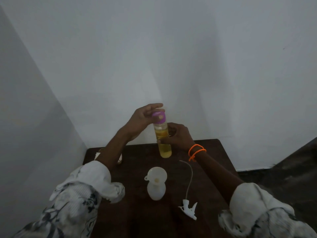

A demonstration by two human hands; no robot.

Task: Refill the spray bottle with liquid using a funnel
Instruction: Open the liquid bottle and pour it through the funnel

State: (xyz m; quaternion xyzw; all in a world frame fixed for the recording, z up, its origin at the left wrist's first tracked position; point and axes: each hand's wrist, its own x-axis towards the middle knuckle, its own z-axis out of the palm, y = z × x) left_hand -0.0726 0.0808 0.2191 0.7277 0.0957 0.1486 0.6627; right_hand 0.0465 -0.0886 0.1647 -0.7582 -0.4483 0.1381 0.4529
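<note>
A tall clear bottle of yellow liquid (164, 143) is held upright above the far part of the dark wooden table (137, 212). My right hand (178, 136) grips its middle. My left hand (144, 119) has its fingers closed around the bottle's purple cap (159, 116). Nearer to me stands a translucent white spray bottle (156, 190) with a white funnel (157, 175) seated in its neck. The white spray head (187, 209) with its long dip tube (189, 179) lies on the table to the right of the spray bottle.
Pale walls meet in a corner just behind the table. Under my left forearm at the table's far left lies a small pale object (98, 154), partly hidden. Dark floor (283, 169) shows to the right of the table.
</note>
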